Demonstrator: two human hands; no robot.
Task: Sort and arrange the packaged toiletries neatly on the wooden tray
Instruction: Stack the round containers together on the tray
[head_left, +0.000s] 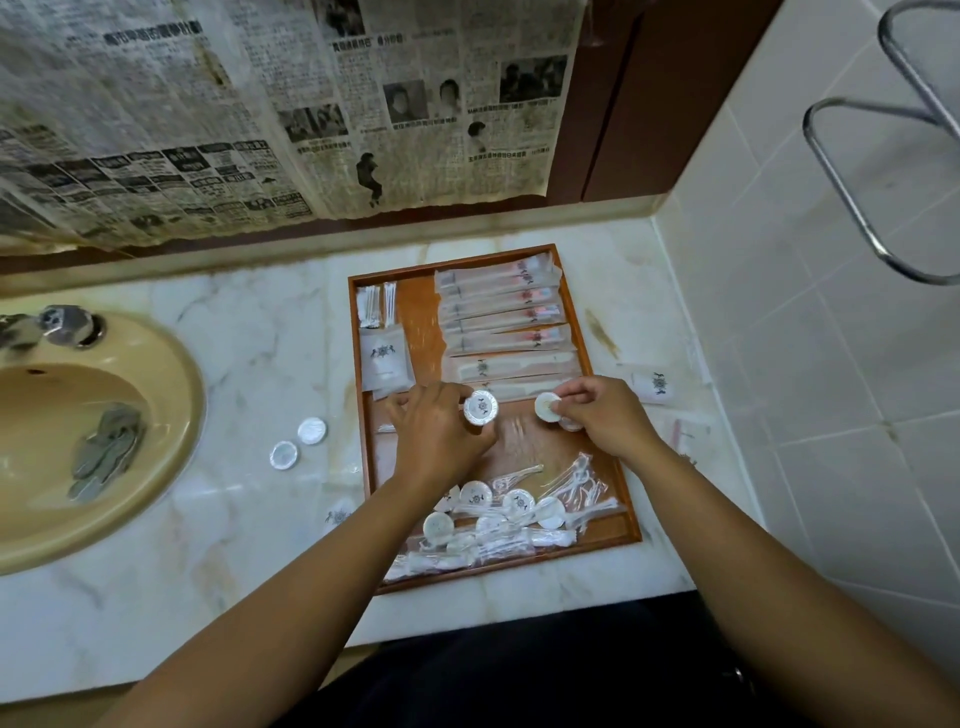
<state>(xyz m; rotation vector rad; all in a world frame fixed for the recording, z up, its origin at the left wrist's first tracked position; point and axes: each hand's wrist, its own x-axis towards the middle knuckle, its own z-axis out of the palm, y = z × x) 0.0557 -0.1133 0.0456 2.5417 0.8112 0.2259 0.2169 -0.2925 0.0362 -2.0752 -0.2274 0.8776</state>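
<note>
Two round discs in shiny white wrap are in my grip above the wooden tray (422, 317): my left hand (441, 434) curls its fingers round a crested disc (480, 406), and my right hand (605, 415) pinches a plain disc (547, 406). Long flat packets (501, 312) lie stacked at the tray's far end. Crinkly plastic and more discs form a heap (498, 514) at the near end. A pair of discs (298, 441) sits on the marble counter (234, 332).

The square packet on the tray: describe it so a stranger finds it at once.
Right of the sink sits the wooden tray. Cotton swabs fill its far left corner; the square packet lies just nearer, squat and white, unlike the long packets beside it.
</note>
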